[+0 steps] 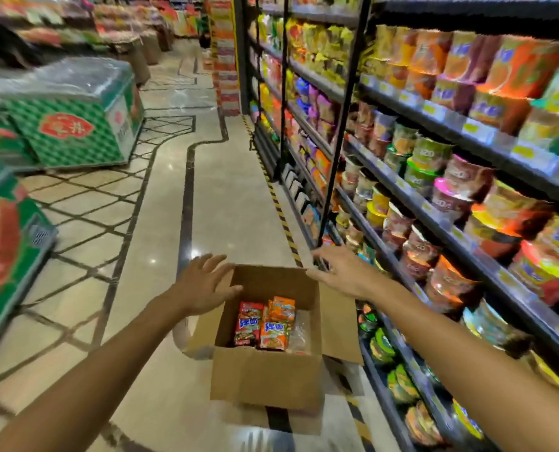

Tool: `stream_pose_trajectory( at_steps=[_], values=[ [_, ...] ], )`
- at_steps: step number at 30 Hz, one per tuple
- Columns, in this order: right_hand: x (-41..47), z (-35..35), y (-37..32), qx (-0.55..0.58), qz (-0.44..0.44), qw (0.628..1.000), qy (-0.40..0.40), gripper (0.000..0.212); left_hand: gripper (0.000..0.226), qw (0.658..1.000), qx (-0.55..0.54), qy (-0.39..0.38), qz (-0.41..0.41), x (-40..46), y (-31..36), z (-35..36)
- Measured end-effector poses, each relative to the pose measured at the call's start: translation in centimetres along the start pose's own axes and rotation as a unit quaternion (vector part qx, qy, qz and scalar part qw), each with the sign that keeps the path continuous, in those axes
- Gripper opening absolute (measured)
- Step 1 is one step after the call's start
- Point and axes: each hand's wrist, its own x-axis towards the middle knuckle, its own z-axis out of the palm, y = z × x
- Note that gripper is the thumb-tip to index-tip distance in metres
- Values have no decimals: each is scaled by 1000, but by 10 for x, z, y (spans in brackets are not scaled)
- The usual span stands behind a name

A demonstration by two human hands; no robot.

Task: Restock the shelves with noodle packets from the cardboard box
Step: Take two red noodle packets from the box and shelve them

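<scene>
Both the left hand [203, 282] and right hand [340, 272] hover spread and empty over the box [265, 376]; packets [265, 324] inside partly hidden, shelves [451, 203] blurred.

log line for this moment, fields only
phase: reaching for box | left hand: open, empty | right hand: open, empty | cardboard box: on floor, flaps open | noodle packets: in box

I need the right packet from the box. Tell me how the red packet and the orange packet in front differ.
The red packet stands at the left of the cardboard box, with a dark bowl picture at its bottom. The orange packet sits to its right, paler, with blue lettering on top. The red packet looks slightly narrower. Both stand upright, side by side, and neither hand touches them.
</scene>
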Motion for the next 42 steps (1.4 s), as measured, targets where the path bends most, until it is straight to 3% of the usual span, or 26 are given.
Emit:
stream_pose_trajectory(
  at_steps=[3, 6, 10, 13, 15, 21, 33, 42],
  values=[
    [32, 25, -17, 0, 0, 999, -35, 73, 95, 1000, 0, -14, -26, 0, -41, 24],
    [62, 49, -19, 3, -7, 998, -61, 75, 83, 999, -11, -25, -40, 4, -60, 38],
    [100, 69, -10, -1, -3, 997, -81, 70, 107, 997, -30, -46, -47, 28, -68, 51],
    [135, 82, 5, 8, -7, 995, -95, 68, 112, 995, -52, -60, -52, 62, -75, 65],
    [162, 93, 21, 24, -2, 994, -104, 70, 108, 995, -50, -73, -49, 91, -75, 69],
    [252, 124, 69, 74, 36, 987, -139, 67, 67, 990, -60, -120, -52, 195, -79, 84],
    [372, 204, 151, 142, 108, 966, -186, 63, 58, 965, -128, -220, -68, 368, -96, 177],
    [445, 339, 198, 192, 176, 952, -159, 56, 64, 934, -203, -269, -120, 466, -139, 352]
  ],
)
